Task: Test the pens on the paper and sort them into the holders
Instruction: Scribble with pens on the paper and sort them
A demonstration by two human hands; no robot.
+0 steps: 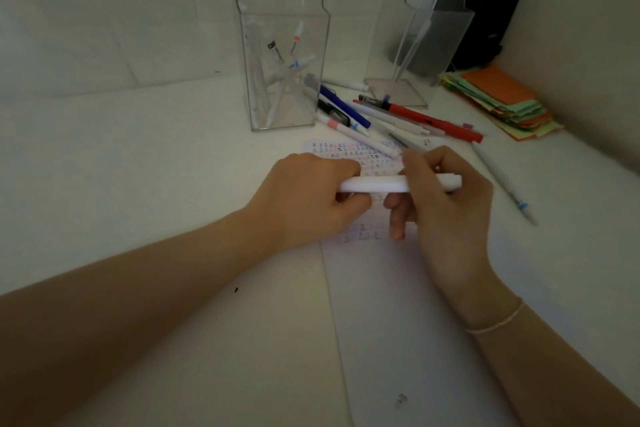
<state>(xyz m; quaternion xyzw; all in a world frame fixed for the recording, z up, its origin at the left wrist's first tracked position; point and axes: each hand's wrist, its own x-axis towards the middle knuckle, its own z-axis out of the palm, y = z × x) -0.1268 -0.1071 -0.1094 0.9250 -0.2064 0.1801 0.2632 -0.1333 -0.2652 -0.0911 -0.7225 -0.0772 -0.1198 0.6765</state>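
Observation:
A white pen lies level between both hands, just above the paper. My left hand grips its left end and my right hand grips its right part, whose tip sticks out past the fingers. The sheet carries rows of small test marks near its far end. A clear holder behind it has several white pens inside. A second clear holder stands to the right; I cannot tell what is in it. Loose pens lie heaped between the holders and the paper.
One white pen with a blue band lies alone right of the paper. A stack of coloured paper slips sits at the far right by the wall. Dark objects stand behind the right holder. A white wall closes off the back.

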